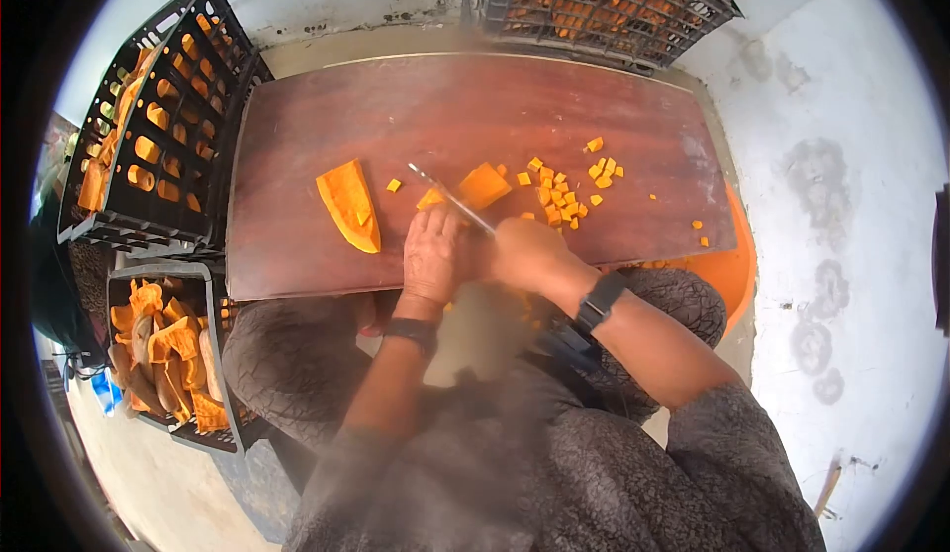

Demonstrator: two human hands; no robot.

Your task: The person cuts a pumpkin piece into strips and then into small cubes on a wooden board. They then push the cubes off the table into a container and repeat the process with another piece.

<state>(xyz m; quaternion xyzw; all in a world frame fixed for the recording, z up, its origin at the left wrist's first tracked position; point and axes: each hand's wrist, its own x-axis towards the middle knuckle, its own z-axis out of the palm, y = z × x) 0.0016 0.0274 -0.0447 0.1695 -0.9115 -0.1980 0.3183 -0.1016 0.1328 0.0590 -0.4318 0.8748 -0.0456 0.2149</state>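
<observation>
My right hand (529, 253) is wrapped round the handle of a knife (453, 199), whose blade points up and left over the reddish-brown board (416, 107). Left of the blade, my left hand (432, 247) has its fingers pressed together on a small orange piece (429, 199). A larger orange chunk (484, 186) lies just right of the blade. Farther left are a long orange wedge (348, 206) and one small cube (394, 185). Several small orange cubes (560, 196) are scattered right of the knife.
Black crates with orange pieces stand at the left (148, 122), the lower left (213, 354) and the back (604, 8). An orange basin (737, 265) shows under the board's right edge. A white wall (821, 176) rises at the right.
</observation>
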